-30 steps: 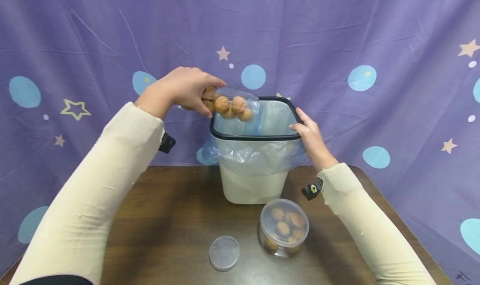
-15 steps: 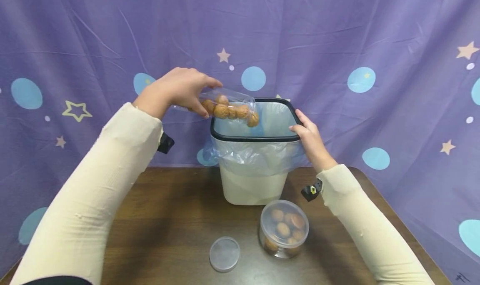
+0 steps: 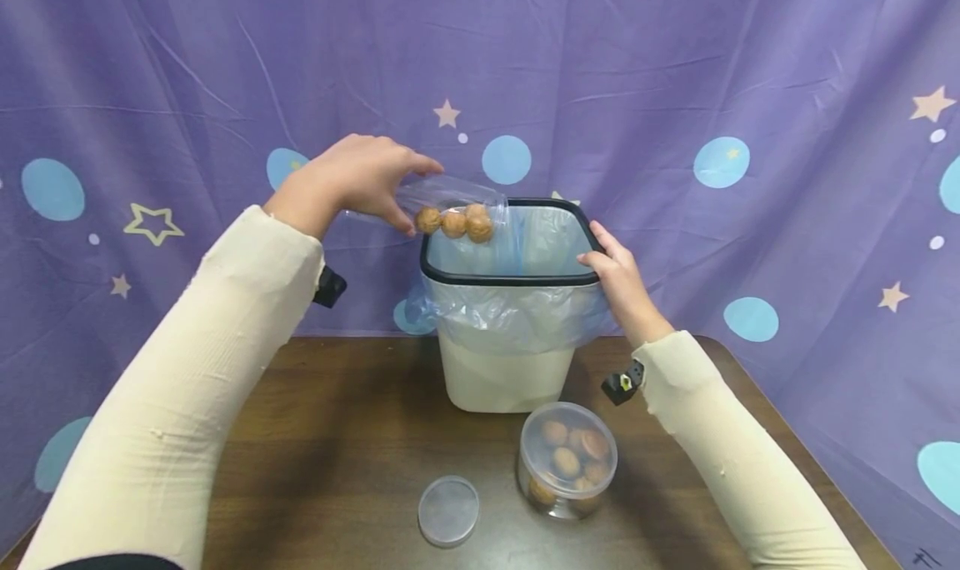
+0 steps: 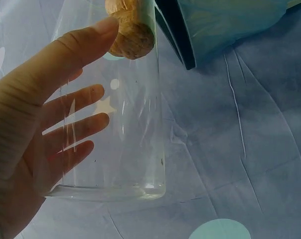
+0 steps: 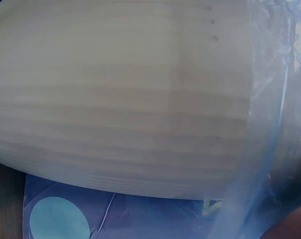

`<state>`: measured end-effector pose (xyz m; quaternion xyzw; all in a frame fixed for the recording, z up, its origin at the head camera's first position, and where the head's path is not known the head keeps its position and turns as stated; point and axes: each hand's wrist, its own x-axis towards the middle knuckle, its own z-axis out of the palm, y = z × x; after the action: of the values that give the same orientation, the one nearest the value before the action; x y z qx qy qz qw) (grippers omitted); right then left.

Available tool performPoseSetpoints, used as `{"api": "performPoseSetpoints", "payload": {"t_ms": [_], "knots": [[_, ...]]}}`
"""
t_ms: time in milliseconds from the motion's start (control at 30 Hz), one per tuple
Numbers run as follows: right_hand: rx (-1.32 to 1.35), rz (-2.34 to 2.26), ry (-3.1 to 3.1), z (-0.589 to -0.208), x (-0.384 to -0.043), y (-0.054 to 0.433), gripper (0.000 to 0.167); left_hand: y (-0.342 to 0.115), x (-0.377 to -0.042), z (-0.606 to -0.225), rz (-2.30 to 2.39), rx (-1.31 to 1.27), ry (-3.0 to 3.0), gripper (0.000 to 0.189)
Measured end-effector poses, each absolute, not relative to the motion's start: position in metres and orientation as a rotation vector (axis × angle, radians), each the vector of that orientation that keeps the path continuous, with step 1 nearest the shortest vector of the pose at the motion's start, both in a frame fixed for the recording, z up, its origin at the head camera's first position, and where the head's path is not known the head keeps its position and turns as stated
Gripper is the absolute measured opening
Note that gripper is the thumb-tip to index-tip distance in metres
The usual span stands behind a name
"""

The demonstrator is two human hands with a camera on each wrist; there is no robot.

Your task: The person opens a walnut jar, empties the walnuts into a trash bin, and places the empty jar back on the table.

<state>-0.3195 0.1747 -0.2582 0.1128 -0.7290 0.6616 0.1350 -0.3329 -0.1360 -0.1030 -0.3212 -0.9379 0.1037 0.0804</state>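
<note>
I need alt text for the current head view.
The left hand holds a clear jar of walnuts sideways over a lined bin; the right hand holds the rim. In front, a lidded tub and loose lid sit on the table.

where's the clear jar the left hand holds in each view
Head: the clear jar, in the left hand just above centre.
Left wrist: left of centre, top edge down to lower part.
Right wrist: not in it.
Shared landmark: the bin; mid-picture in head, top right in left wrist, most of right wrist.

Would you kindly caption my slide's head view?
Left hand holds a clear cylindrical jar of round brown walnuts, tipped toward a cream bag-lined bin.
</note>
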Motion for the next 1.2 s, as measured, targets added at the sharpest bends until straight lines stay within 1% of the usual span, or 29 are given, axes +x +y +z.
{"api": "performPoseSetpoints", "payload": {"t_ms": [500, 700, 1200], "knots": [[0.329, 1.906, -2.112, -0.2563, -0.3172, 0.1743, 0.069, -0.1375, -0.3324, -0.1051, 0.28, -0.997, -2.798, 0.082], [0.327, 1.904, -2.117, -0.2562, -0.3167, 0.1748, 0.069, -0.1384, -0.335, -0.1071, 0.182, -1.031, -2.818, 0.083], [0.321, 1.909, -2.114, -0.2566, -0.3154, 0.1734, 0.068, -0.1386, -0.3362, -0.1112, 0.344, -1.003, -2.741, 0.084]]}}
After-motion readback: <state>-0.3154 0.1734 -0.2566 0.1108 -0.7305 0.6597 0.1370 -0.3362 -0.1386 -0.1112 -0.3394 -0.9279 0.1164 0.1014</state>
